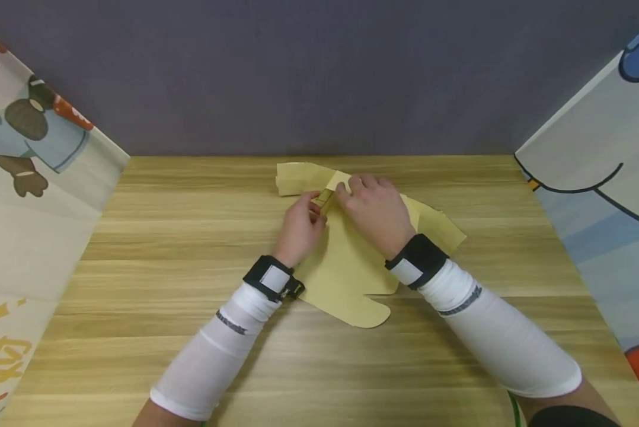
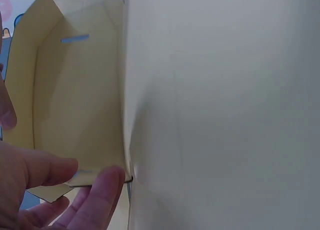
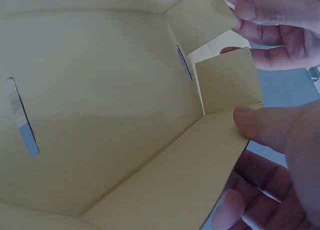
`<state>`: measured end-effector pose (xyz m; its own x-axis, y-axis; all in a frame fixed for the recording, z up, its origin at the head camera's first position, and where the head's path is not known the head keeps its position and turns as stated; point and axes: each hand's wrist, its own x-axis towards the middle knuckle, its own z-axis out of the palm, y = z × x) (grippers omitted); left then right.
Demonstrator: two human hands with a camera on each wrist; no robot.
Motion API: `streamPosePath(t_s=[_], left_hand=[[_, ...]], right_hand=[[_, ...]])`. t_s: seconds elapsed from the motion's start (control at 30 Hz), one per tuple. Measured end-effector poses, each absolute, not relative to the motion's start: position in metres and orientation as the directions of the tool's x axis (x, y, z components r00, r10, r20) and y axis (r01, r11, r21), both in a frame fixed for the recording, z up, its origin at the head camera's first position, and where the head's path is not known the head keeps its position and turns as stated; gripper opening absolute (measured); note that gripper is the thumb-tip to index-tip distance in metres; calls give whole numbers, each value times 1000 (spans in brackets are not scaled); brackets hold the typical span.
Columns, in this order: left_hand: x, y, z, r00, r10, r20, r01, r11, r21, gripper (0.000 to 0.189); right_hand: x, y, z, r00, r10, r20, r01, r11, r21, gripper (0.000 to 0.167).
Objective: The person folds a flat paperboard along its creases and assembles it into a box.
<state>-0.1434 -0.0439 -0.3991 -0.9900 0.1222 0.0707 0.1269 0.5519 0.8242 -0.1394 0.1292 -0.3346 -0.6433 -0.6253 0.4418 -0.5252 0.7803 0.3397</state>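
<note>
Currently, your white sleeves (image 1: 218, 356) and black wristbands (image 1: 270, 276) sit nearest you. Next, the tan cardboard piece (image 1: 346, 273) rests mid-tabletop (image 1: 170, 261), its rounded tab (image 1: 370, 313) on your side. At its farther part, your left hand (image 1: 300, 228) pinches a cardboard edge between thumb and fingers; close by, your right hand (image 1: 378, 210) grips a folded side wall (image 3: 175, 165), thumb on the inner face, other fingers behind. Past both hands, a creased flap (image 1: 300, 179) extends leftward; a dark backdrop (image 1: 319, 77) adjoins the tabletop's far edge.
</note>
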Motion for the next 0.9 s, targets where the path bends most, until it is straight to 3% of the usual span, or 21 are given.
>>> streamPosePath(t_s=[0.37,0.9], left_hand=[[-128,-40,-398,-979,160,123,196,613,765,47],[-124,-43,-398,-978,177,115,199,591,782,44]], right_hand=[[-126,126,-341,-626,-644,439,-537,765,356,23],[-120,123,-350,-609,-674,417,-544,738,398,31]])
